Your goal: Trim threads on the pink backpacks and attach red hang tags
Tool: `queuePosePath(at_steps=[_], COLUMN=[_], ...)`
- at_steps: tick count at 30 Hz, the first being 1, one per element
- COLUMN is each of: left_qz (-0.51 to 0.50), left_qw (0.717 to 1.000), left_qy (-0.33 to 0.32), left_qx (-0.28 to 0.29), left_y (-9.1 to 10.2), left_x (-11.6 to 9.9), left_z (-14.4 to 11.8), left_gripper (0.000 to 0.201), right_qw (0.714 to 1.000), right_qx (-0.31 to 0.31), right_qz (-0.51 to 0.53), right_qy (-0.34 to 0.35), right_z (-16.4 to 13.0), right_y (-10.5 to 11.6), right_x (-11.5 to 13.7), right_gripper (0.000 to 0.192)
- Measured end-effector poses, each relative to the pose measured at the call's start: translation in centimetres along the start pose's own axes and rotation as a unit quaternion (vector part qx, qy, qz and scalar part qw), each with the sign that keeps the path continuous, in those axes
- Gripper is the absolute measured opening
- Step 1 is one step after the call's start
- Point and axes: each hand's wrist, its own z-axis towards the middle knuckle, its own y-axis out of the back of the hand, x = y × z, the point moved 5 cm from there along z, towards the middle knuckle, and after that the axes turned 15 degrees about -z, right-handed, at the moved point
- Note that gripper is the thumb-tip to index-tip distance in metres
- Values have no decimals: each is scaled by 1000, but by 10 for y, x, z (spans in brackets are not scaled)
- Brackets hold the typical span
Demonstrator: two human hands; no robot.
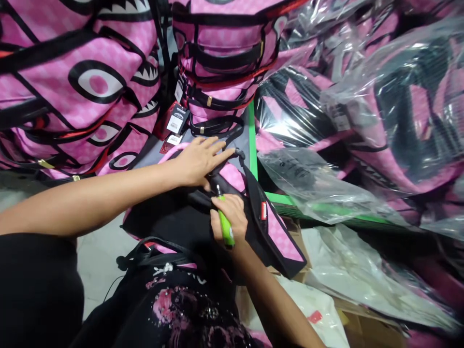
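Stacked around us are pink backpacks (83, 87) with eye prints, many in plastic bags (362, 121). On our lap lies one backpack (253, 212), its strap (275, 232) hanging right. Our left hand (199, 159) presses flat, fingers spread, on its top. Our right hand (230, 215) is closed around a green tool (225, 224), tip at the strap's base. We judge the trimming is underway; the next move needs a steady tip.

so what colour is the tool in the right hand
Bright green: the tool gripped in the right hand has a green handle, seen clearly in the head view.
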Motion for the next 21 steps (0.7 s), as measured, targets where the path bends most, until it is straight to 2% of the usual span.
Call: queuePosePath(at_steps=[2,5,9,11,14,17,19,21], left_qz=[12,5,8,18,31,28,33,34], left_qw=[999,999,1000,1000,999,999,998,995], left_qy=[-11,-28,-20,-9,13,27,44,88], left_qx=[28,31,1,-12,-11,-5,-22,-41], left_y=[-11,-16,-21,-26,-33,-35,-33,-29], left_x=[7,11,8,8,13,16,15,15], left_z=[6,-3,-15,-13,-7,-5,-8,-11], left_gripper=[96,96,123,130,122,105,94,90], right_qw=[1000,999,995,993,986,961,945,937], right_qx=[7,32,43,47,81,143,184,233], right_qz=[-11,-1,62,84,85,68,44,22], right_qy=[-16,-34,-64,-66,-115,-225,-267,-259], right_z=[-8,-9,-3,-3,-5,-6,-1,11], right_y=[1,0,-2,-5,-12,-19,-21,-22], right_x=[1,-5,-17,-18,-24,-36,-43,-47], right_gripper=[38,36,35,35,40,43,31,20])
